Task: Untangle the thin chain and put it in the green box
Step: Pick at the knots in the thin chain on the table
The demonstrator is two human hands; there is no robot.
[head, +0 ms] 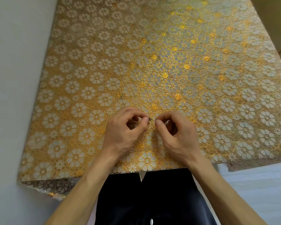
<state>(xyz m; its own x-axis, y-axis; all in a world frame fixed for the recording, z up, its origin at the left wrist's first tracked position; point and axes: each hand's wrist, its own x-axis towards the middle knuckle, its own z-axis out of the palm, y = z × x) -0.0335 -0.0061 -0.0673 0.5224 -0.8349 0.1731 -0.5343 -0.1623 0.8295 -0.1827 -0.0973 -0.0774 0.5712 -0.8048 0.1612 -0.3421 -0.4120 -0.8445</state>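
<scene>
Low in the middle of the frame, just above the front edge of the bench, my two hands meet over the cloth. My left grip is clamped on the chain, thumb and forefinger pinched together on it and the other fingers curled in behind. My right grip is clamped on it too, in the same thumb-and-forefinger pinch. The two pinches sit close together, almost tip to tip, and only a short dark bit of chain shows in the gap between them. A faint glint inside each curled hand looks like more of the chain, though it is too small and blurred for me to be sure, and I cannot tell whether the links are knotted or whether they touch the cloth.

Around my hands lies one cloth, gold with white flower rings, which covers the whole bench top from the lower left of the frame to the upper right. It shines brighter gold in the middle and upper right. Its lower left corner hangs over the edge and shows a darker underside. Nothing on the cloth lies across my reach.

A pale surface fills the left side of the frame, and a pale floor shows at the lower right. A brownish surface sits in the upper right corner; I cannot tell what it is. Between my forearms at the bottom is my dark clothing, with one small white spot at the very bottom edge.
</scene>
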